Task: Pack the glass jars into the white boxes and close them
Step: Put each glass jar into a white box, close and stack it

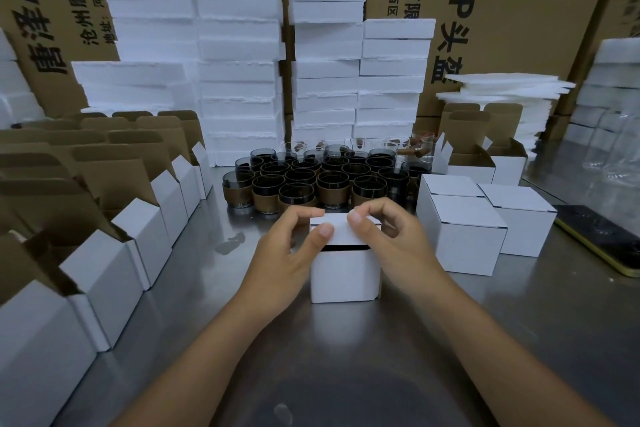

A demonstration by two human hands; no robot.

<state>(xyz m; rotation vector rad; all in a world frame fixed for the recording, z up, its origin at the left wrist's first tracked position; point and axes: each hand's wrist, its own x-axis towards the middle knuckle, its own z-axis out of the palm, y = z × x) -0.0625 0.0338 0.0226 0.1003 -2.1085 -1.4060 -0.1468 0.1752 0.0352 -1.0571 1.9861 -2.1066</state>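
White card forms the box (344,274) that stands upright at the middle of the steel worktop (398,357), just in front of a cluster of dark glass jars (311,180). Its front wall faces the person. Its lid (341,232) runs left to right and is not fully down, with a dark slit showing under it. What sits inside is hidden. The left hand (287,253) pinches the lid's left end between thumb and curled fingers, and the right hand (398,243) pinches the right end likewise, covering that corner. Just to the right stand closed boxes (464,236), while open boxes (104,270) line the left, cut off by the frame. Behind rise foam slabs (239,62), and a phone (602,239) lies partly out of view
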